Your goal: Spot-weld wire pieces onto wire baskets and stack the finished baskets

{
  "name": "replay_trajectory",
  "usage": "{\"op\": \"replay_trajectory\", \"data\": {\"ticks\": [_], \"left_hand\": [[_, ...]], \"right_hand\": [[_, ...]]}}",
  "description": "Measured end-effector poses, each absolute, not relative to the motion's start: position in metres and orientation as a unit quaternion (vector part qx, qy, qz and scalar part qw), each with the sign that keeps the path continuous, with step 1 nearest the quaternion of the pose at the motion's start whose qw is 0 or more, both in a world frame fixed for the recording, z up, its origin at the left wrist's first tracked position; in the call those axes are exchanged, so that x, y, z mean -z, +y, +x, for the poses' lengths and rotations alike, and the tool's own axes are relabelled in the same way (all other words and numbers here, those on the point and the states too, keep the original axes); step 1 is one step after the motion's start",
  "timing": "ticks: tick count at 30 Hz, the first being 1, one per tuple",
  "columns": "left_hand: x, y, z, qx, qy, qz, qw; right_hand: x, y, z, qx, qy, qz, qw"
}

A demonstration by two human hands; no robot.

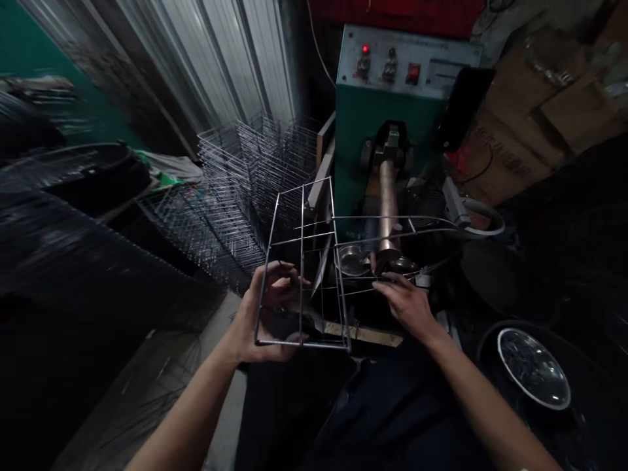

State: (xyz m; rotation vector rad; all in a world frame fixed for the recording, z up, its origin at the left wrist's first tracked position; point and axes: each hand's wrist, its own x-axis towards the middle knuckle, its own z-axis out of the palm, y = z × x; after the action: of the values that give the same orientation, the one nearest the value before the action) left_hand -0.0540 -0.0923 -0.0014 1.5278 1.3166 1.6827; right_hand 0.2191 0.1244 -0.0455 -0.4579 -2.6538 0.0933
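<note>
A wire rack (pixel 303 261) of thin metal rods is held up in front of me, its rectangular grid side tilted toward me. My left hand (pixel 269 314) is closed around the grid's lower left part, fingers behind the rods and thumb at the bottom rod. Long rods of the rack reach right, past the copper-coloured cylindrical arm (pixel 387 203) of a green spot welder (pixel 354 144). My right hand (pixel 403 302) pinches at the rack's lower rods, just below the end of that arm. The exact spot its fingertips grip is partly hidden.
Stacked wire grids (pixel 255 170) stand at the left, against a corrugated metal sheet (pixel 235 59). A red light glows on the welder's panel (pixel 407 62). Small metal dishes (pixel 353 260) sit under the arm. Cardboard boxes (pixel 510 154) are at right; a round bowl (pixel 534 368) holds small metal pieces.
</note>
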Motion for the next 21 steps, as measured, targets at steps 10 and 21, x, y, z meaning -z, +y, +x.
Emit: {"op": "replay_trajectory", "data": {"ticks": [10, 21], "left_hand": [[-0.015, -0.087, -0.053, -0.635, 0.484, 0.543, 0.26], [-0.018, -0.077, -0.056, -0.644, 0.485, 0.527, 0.269]], "right_hand": [[0.043, 0.125, 0.217, -0.024, -0.959, -0.158, 0.234], [0.041, 0.128, 0.213, 0.002, -0.956, -0.183, 0.228]]}}
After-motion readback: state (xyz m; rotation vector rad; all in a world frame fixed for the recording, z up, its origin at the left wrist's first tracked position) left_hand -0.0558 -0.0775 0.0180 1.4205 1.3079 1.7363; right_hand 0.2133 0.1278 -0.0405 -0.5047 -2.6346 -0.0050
